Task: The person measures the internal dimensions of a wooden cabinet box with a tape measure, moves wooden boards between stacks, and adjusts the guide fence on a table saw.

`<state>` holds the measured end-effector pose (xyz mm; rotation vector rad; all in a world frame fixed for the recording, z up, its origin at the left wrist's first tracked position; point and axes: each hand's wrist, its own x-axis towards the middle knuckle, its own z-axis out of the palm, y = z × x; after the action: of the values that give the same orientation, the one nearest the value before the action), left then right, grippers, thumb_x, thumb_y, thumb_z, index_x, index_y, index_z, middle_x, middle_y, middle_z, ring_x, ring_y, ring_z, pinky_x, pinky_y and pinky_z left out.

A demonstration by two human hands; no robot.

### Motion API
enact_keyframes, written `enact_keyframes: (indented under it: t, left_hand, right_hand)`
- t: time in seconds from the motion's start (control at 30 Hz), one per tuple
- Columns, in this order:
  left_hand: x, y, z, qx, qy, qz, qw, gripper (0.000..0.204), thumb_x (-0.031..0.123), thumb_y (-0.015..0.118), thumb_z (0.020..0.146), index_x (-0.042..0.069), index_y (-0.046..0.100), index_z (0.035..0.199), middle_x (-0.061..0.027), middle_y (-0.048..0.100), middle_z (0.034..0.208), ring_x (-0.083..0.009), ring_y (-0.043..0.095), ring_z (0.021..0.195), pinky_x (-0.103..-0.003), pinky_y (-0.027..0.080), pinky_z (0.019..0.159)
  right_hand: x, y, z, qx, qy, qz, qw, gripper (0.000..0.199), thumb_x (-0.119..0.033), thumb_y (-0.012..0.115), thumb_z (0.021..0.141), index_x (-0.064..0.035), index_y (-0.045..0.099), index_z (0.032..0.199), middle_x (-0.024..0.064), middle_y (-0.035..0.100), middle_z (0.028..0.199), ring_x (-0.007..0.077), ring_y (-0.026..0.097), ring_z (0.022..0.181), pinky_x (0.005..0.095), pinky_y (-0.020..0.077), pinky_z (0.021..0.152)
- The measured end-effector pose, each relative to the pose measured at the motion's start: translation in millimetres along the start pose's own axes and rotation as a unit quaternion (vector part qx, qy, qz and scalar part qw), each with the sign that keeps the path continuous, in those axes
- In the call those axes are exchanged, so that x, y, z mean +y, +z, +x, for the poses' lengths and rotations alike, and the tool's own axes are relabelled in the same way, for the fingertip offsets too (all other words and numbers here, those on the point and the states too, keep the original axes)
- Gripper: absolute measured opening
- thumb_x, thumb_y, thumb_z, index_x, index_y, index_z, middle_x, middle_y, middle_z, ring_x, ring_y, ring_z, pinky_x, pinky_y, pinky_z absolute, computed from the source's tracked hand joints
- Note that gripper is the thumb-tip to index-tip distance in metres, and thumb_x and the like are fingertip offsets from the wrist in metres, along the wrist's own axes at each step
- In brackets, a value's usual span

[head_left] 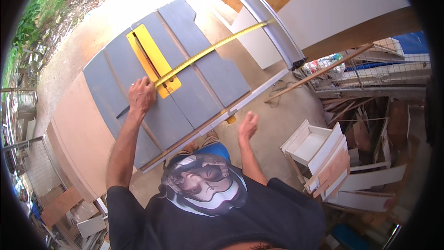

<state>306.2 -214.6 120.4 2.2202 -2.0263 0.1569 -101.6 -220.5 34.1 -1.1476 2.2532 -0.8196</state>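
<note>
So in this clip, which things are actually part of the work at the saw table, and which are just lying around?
In use:
- left hand, pinning the yellow tape measure
- grey saw table with yellow insert
- metal fence rail that the tape reaches

Lying about:
- right hand, loosely closed, holding nothing
- white drawer box
- offcut boards
- long wooden stick

I stood in an outdoor carpentry yard: a table saw [171,69] on concrete, offcut boards [365,176] heaped beside me.

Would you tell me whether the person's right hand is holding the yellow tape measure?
No, the right hand hangs closed and empty beside the table saw, while the left hand pins the tape measure by the yellow insert.
</note>
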Motion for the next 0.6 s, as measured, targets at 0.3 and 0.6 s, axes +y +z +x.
enact_keyframes:
  t: [0.3, 0.6]
  left_hand:
    - [7.2, 0.3, 9.8, 0.023, 0.030, -0.002, 0.999, 0.015, 0.019, 0.066, 0.087, 0.006, 0.073, 0.084, -0.0091, 0.065, 0.094, -0.0259, 0.066, 0.091, -0.043, 0.052, 0.080]
    - [-8.9, -0.1, -15.0, -0.036, -0.007, 0.041, 0.998, 0.017, 0.024, 0.068, 0.090, 0.009, 0.071, 0.097, -0.0068, 0.067, 0.098, -0.0244, 0.067, 0.096, -0.043, 0.052, 0.083]
  right_hand:
    - [-223.6, 127.5, 94.5, -0.030, -0.180, -0.134, 0.974, 0.061, -0.054, 0.057, 0.097, 0.0019, 0.067, 0.118, 0.0238, 0.065, 0.128, 0.0407, 0.055, 0.125, 0.0622, 0.0375, 0.107]
    - [-247.6, 156.0, 119.0, -0.105, -0.024, -0.075, 0.991, 0.050, -0.051, 0.058, 0.097, -0.0079, 0.079, 0.108, 0.0158, 0.075, 0.116, 0.0365, 0.069, 0.113, 0.0677, 0.0219, 0.116]
